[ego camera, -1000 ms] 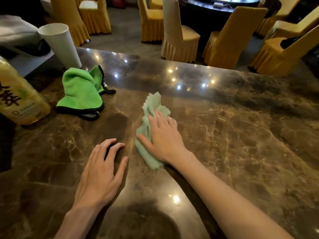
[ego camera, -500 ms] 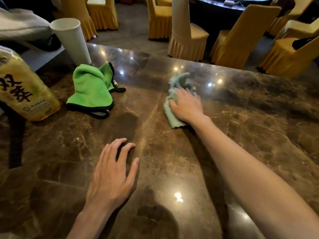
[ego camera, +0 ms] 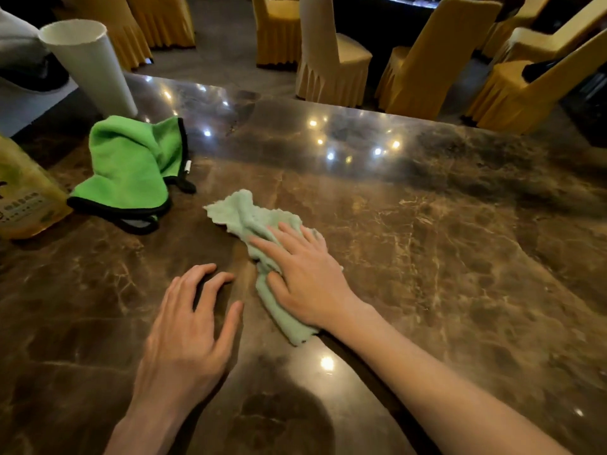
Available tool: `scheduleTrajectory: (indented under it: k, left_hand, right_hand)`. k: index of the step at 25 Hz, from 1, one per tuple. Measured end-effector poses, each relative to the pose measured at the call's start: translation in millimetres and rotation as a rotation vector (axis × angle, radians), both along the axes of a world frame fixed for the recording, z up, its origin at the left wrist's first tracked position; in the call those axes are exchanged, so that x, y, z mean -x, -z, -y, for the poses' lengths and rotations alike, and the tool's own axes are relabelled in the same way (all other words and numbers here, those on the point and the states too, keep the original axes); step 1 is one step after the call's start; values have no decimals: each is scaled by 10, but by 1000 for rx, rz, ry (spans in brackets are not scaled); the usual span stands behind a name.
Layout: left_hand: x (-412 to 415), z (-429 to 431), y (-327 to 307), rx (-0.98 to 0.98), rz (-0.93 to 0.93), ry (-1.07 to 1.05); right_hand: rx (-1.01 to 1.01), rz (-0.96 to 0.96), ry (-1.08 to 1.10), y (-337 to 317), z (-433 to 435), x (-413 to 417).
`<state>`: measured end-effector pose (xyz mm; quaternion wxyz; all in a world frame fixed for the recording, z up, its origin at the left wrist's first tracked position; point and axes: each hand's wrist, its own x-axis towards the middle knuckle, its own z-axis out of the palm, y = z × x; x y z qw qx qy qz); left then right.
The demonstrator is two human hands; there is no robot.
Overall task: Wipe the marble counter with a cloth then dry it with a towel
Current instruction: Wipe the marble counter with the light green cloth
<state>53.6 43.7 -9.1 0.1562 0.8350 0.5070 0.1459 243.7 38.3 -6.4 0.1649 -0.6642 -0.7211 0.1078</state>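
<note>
Cloth [ego camera: 244, 215] dragged nearer, flat under right hand [ego camera: 307, 279].

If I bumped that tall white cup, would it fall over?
Probably, yes. The white cup stands tall and narrow, so it looks tippy. It seems like thin paper, likely light. Whether anything is inside cannot be seen. On its side, it might roll across the smooth counter.

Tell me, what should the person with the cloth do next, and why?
Probably push the pale cloth out across the counter to the right. The right hand presses it flat near the middle, that stretch lies bare ahead of it, and the bright green towel for drying lies untouched at the left.
</note>
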Motion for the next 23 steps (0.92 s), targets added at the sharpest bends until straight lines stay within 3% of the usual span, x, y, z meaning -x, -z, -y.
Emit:
scheduleTrajectory:
  k: [5,7,9,13,16,18,20,23]
  left_hand:
    - [-66,21,-16,27,-27,-36]
    - [-74,24,-14,6,-35,-28]
    - [-61,30,-2,-15,-47,-17]
    - [-54,37,15,-31,-33,-4]
    - [-39,17,56,-42,-11,6]
    - [-20,-2,111,-66,-8,18]
    - [7,-56,184,-93,2,33]
    - [36,-128,315,-92,40,23]
  right_hand:
    - [-36,11,460,53,1152,-1241]
    - [29,38,734,-25,1153,-1840]
    - [74,55,862,-68,945,-2044]
    - [-12,52,593,-7,720,-1067]
    - [-11,44,281,84,1375,41]
    - [5,52,151,110,1921,291]
    - [-7,12,206,96,2243,-28]
    - [-38,18,634,39,2462,-1043]
